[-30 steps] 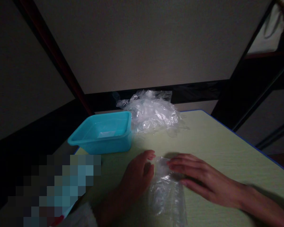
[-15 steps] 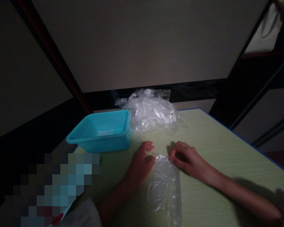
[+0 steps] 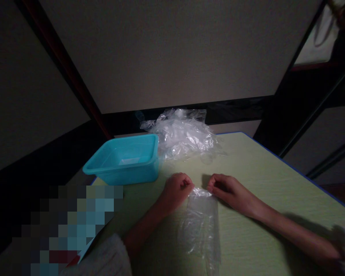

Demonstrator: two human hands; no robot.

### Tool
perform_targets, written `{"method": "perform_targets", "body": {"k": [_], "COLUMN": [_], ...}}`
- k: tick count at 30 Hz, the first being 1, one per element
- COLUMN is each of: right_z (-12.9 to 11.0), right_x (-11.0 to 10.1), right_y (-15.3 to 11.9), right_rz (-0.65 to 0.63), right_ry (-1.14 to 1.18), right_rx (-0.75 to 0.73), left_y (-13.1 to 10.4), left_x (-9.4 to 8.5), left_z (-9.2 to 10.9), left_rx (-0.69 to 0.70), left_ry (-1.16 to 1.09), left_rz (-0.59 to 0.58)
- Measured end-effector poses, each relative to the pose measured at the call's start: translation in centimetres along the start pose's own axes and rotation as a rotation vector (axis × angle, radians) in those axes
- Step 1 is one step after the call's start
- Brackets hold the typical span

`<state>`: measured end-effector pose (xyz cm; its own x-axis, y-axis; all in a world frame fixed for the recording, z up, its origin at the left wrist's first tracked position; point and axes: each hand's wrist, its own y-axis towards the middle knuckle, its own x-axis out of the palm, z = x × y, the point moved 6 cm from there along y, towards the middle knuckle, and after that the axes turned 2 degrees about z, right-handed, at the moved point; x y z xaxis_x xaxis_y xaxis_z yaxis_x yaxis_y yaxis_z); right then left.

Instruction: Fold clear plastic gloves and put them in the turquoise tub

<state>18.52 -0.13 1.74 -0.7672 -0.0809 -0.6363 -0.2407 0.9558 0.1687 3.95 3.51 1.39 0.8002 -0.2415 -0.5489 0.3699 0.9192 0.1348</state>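
Note:
A clear plastic bag (image 3: pixel 201 226) lies flat and lengthwise on the pale green table (image 3: pixel 247 172), its far edge between my two hands. My left hand (image 3: pixel 176 191) pinches the far left corner of the bag between thumb and fingers. At the far right corner, my right hand (image 3: pixel 228 191) is closed in a similar pinch on the same edge. Beyond the hands lies a crumpled heap of clear plastic (image 3: pixel 184 136).
A turquoise plastic basin (image 3: pixel 138 174) stands at the table's left edge, beside the heap. A pale panel (image 3: pixel 175 53) rises behind the table. At the lower left is a pixelated patch.
My left hand has moved slightly right and its fingers have closed on the bag's corner. The bag's far edge is now bunched between the hands. My right hand has barely moved.

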Motion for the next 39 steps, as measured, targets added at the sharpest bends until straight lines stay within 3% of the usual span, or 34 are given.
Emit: {"method": "perform_targets", "body": {"k": [21, 39], "right_z": [-0.47, -0.83], "right_x": [0.13, -0.10], "right_y": [-0.08, -0.19], "right_rz": [-0.024, -0.046], "right_ry": [0.094, -0.138], "right_rx": [-0.012, 0.018], "left_y": [0.15, 0.32], "left_x": [0.56, 0.42], "left_z": [0.27, -0.03], "left_rx": [-0.031, -0.054], "left_ry": [-0.175, -0.156], "left_rz": [-0.058, -0.007]}}
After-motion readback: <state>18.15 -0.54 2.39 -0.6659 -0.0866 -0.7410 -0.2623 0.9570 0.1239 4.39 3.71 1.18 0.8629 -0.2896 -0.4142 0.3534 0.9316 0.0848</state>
